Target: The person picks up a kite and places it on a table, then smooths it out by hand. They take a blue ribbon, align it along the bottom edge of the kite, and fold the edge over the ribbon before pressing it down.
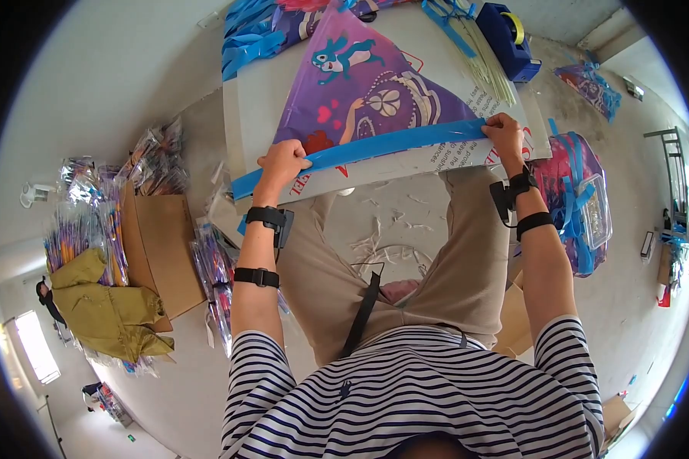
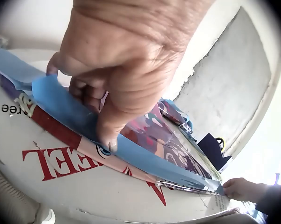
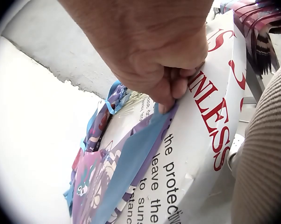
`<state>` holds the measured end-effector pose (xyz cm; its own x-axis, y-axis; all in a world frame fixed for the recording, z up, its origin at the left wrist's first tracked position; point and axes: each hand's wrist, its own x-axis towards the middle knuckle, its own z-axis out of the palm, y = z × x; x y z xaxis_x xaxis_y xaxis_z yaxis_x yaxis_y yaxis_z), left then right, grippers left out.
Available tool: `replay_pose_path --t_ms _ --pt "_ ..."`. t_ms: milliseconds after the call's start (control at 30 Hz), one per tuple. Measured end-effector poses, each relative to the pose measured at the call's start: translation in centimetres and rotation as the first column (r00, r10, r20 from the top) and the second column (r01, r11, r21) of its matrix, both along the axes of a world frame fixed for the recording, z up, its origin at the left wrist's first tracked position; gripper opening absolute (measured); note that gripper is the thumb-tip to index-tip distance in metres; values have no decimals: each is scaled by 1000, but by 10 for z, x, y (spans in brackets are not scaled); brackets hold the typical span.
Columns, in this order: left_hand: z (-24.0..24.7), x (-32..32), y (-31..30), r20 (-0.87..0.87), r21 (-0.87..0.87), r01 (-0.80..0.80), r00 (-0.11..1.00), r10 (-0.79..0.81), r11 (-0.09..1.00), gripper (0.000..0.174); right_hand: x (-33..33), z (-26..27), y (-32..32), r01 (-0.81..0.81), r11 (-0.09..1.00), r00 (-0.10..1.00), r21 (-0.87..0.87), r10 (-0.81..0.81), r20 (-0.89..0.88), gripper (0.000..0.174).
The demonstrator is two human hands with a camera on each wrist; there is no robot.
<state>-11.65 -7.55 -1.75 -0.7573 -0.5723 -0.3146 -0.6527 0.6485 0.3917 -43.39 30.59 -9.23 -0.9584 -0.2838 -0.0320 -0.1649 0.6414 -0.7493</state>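
A triangular purple sheet (image 1: 305, 103) printed with cartoon figures, resembling a kite sail, lies on the board with its point away from me. A blue strip (image 1: 398, 142) runs along its near edge. My left hand (image 1: 285, 162) pinches the strip toward its left; in the left wrist view the thumb lies on the strip (image 2: 145, 155), with fingers behind it. At the right end, my right hand (image 1: 505, 138) pinches the strip and the sheet's corner between thumb and fingers. The strip stretches straight between both hands. In the right wrist view, purple edging shows beside the strip (image 3: 131, 163).
The white board (image 1: 375, 172) with printed lettering sits over my knees. A blue tape dispenser (image 1: 508, 42), thin pale rods (image 1: 488, 65) and blue strips (image 1: 249, 38) lie along its far side. A cardboard box (image 1: 164, 252) stands left; a filled clear bag (image 1: 578, 203) is at right.
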Motion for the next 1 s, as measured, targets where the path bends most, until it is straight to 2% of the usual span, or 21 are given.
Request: replay_pose_path --t_ms 167,233,367,433,567,633,667,700,733,767,833,867,933,1000 --pt "3 0 2 -1 -26 20 1000 -20 999 21 2 5 -1 4 1000 1000 7 -4 13 23" --pt "-4 0 5 6 -131 59 998 -59 990 21 3 8 -2 14 1000 1000 16 -14 27 23" --pt "-4 -1 7 24 -101 40 999 -38 994 21 2 5 -1 14 1000 1000 9 -15 10 23" --pt "-12 0 5 33 -169 106 994 -102 980 21 4 6 -1 13 1000 1000 17 -13 7 23" --pt "-8 1 5 9 -230 117 993 -119 966 22 2 3 -1 4 1000 1000 -10 -4 2 22" --pt "0 3 -2 -73 -89 60 995 -67 994 22 3 3 0 3 1000 1000 -14 -3 4 22" --pt "0 4 -8 -70 -88 60 995 -66 994 22 3 5 0 5 1000 1000 6 -5 0 22" --pt "2 4 -16 -112 16 68 991 -66 998 22 4 6 -1 7 1000 1000 23 -7 -6 22" --pt "3 4 -22 -157 119 81 986 -62 990 21 5 8 -3 6 1000 1000 22 -6 -7 22" --pt "6 4 -23 -159 117 80 985 -61 990 21 5 8 -3 9 1000 1000 17 -9 -1 22" --pt "9 3 -25 -217 302 104 975 -38 947 21 4 7 -2 13 1000 1000 13 -13 4 23" --pt "11 3 -23 -216 303 105 976 -39 947 21 3 7 -2 15 1000 1000 10 -15 8 23" --pt "14 3 -20 -107 232 37 994 -12 972 22 4 7 -2 17 1000 1000 8 -17 16 23" --pt "8 6 -27 -95 290 33 995 -6 957 22 2 5 -2 10 1000 1000 25 -10 0 23"
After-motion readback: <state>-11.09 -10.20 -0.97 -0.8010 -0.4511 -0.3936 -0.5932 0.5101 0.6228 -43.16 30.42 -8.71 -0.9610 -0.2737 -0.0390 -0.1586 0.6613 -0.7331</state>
